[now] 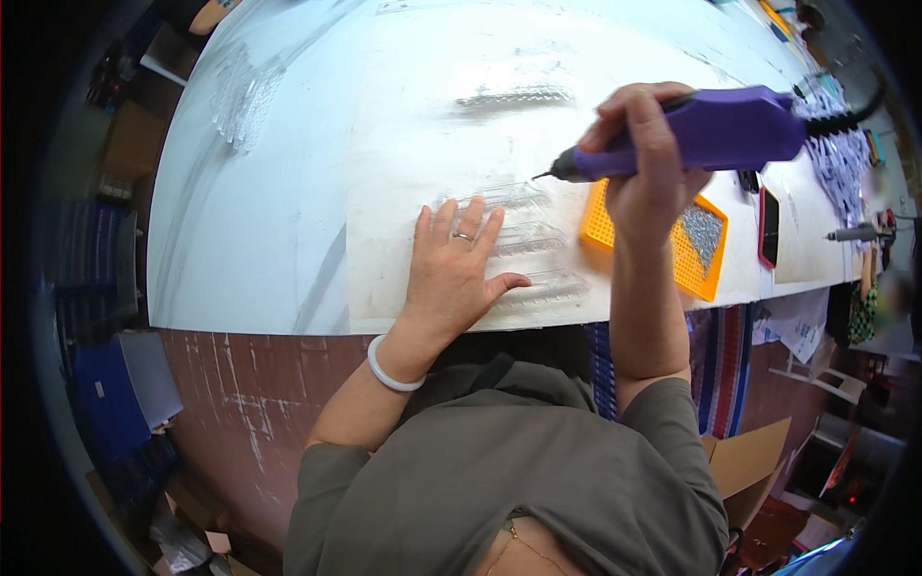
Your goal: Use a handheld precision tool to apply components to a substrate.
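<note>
My right hand (656,158) is wrapped round a purple electric screwdriver (740,123), raised over the table with its thin bit pointing left. My left hand (453,274) lies flat with fingers spread, a ring on one finger. It rests at the left ends of several clear plastic strips (528,238) laid in rows on the white work surface (394,125). The screwdriver's tip is near the farthest of these rows; whether it touches cannot be made out. Beneath my right forearm stands an orange perforated basket (597,226) with a heap of small silvery metal pieces (701,232).
A stack of clear strips (514,96) lies farther back, and another clear pile (245,96) is at the left. Right of the basket is a phone in a red case (768,228). A second corded tool (853,233) and a white-and-purple heap (837,168) are at the right edge.
</note>
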Demonstrator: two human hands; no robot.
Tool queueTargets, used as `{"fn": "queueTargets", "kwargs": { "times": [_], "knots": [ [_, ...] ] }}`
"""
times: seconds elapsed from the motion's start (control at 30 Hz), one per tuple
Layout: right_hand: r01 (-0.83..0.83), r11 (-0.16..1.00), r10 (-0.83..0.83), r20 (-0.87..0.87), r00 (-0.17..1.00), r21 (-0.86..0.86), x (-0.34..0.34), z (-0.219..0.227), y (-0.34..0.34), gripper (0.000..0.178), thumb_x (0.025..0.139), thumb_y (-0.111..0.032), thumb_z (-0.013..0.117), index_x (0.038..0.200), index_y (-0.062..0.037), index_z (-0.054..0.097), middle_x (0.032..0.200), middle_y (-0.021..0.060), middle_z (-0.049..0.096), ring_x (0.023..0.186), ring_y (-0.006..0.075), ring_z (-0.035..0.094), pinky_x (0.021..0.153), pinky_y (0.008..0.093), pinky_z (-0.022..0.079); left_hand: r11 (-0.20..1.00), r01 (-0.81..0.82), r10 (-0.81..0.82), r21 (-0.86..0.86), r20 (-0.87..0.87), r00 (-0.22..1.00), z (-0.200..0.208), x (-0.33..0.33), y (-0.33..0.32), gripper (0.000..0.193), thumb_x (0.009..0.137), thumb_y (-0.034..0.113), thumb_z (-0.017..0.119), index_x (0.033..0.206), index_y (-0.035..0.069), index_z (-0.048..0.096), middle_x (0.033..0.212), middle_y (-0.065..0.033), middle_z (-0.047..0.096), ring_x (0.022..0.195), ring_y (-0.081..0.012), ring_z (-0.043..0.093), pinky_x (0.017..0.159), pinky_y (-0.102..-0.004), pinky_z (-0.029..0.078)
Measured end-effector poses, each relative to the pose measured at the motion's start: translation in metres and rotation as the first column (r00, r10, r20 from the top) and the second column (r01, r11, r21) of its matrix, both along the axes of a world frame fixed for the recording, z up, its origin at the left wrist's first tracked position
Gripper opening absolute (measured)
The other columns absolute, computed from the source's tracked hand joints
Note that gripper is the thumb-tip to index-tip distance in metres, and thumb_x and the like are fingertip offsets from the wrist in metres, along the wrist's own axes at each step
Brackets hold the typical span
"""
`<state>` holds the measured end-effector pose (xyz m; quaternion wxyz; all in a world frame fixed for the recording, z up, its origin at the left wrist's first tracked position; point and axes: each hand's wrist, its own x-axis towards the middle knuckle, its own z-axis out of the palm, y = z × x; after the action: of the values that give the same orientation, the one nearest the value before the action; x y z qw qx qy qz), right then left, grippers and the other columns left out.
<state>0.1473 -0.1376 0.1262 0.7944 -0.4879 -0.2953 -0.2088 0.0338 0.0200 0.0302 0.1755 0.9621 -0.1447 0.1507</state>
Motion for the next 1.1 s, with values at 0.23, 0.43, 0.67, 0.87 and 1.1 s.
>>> {"fn": "queueTargets", "kwargs": {
  "times": [0.23,0.43,0.67,0.87,1.1],
  "knots": [
    [-0.053,0.994,0.039,-0.148,0.988,-0.092,0.0,-0.022,0.05,0.003,0.086,0.0,0.058,0.089,-0.0004,0.058,0.074,0.0127,0.065,0.054,0.016,0.063,0.053,0.027,0.054,0.998,0.02,-0.02,-0.059,0.003,1.0,-0.005,-0.001,0.005,0.078,0.069,0.057,0.072,0.128,0.008,0.056,0.135,-0.0131,0.048,0.122,-0.0364,0.042,0.103,-0.0573,0.033],
    [-0.049,0.99,0.027,-0.159,0.987,-0.133,0.002,-0.027,0.058,0.002,0.086,0.0,0.058,0.088,0.0,0.058,0.073,0.0125,0.065,0.054,0.016,0.063,0.052,0.0271,0.054,0.998,0.01,-0.011,-0.067,-0.023,1.0,-0.007,-0.001,0.007,0.08,0.071,0.058,0.071,0.131,0.009,0.053,0.137,-0.013,0.045,0.125,-0.0356,0.039,0.104,-0.0571,0.031],
    [-0.093,0.991,0.082,-0.119,0.99,-0.091,0.005,-0.032,0.054,0.006,0.086,-0.001,0.063,0.09,0.0014,0.06,0.074,0.0109,0.067,0.057,0.0178,0.068,0.054,0.0281,0.058,0.997,0.01,-0.012,-0.072,-0.022,1.0,-0.009,-0.001,0.006,0.08,0.072,0.058,0.07,0.132,0.008,0.052,0.138,-0.0133,0.044,0.126,-0.0355,0.038,0.105,-0.0567,0.029],
    [-0.107,0.989,0.095,-0.11,0.989,-0.104,0.004,-0.032,0.053,0.005,0.086,-0.001,0.063,0.09,0.001,0.06,0.075,0.0108,0.067,0.057,0.0175,0.068,0.054,0.0281,0.058,0.997,0.011,-0.012,-0.071,-0.021,1.0,-0.01,-0.001,0.006,0.079,0.072,0.057,0.071,0.131,0.008,0.053,0.138,-0.0132,0.044,0.124,-0.0352,0.039,0.105,-0.0567,0.03],
    [-0.036,0.985,0.017,-0.115,0.993,-0.167,-0.001,-0.029,0.058,0.002,0.088,-0.001,0.057,0.088,0.0008,0.058,0.072,0.0118,0.064,0.053,0.0148,0.063,0.052,0.026,0.054,0.998,0.011,-0.012,-0.062,-0.026,1.0,-0.009,-0.001,0.006,0.079,0.072,0.058,0.07,0.131,0.009,0.053,0.137,-0.013,0.045,0.124,-0.0347,0.039,0.105,-0.0566,0.03]
  ]
}}
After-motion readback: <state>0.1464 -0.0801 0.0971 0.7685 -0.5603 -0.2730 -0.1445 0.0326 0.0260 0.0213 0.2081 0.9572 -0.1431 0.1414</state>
